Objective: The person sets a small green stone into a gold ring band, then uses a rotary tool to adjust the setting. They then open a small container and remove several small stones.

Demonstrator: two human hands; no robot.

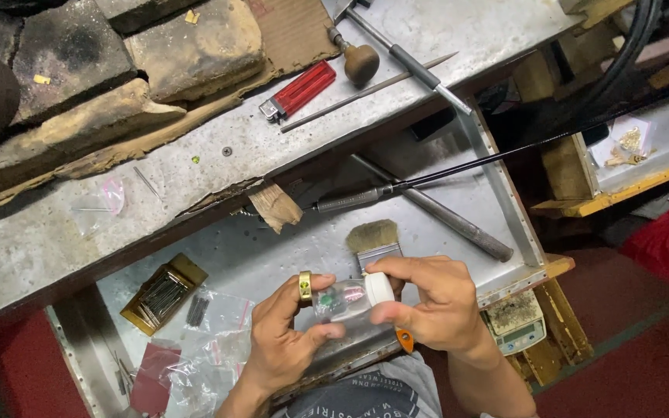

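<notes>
Vial (pixel 342 300): clear, held level over tray (pixel 497 193); left hand (pixel 284 329) pinches body steady, right hand (pixel 435 302) grips white cap (pixel 379 288) to turn.

Metal bench (pixel 56 232): red lighter (pixel 298 90), thin file (pixel 365 93), worn blocks (pixel 187 46), possibly small plastic bag (pixel 102 203).

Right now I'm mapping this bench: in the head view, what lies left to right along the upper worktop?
Small plastic bag → red lighter → round wooden-handled tool → metal-handled hammer. Below, the left hand and right hand hold a clear vial.
</notes>
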